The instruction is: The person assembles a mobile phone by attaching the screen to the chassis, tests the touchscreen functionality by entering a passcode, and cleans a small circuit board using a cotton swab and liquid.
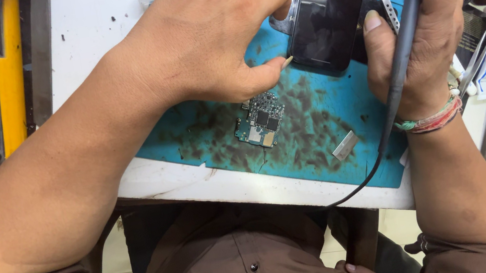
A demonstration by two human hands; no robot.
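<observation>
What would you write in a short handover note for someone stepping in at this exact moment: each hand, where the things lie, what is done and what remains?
Left hand: resting on the dark phone, fingers on its upper edge, thumb by its lower left corner.
Right hand: gripping a grey corded tool; its tip is out of view.
Small circuit board: lies bare on the stained blue mat, apart from both hands.
Small metal piece: loose on the mat, right of the board.
Done: board lies outside the phone.
Left: board untouched now; nothing rejoined.

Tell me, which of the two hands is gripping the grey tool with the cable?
The right hand grips the grey corded tool in its fist. The left hand instead rests its fingers on the dark phone.
</observation>
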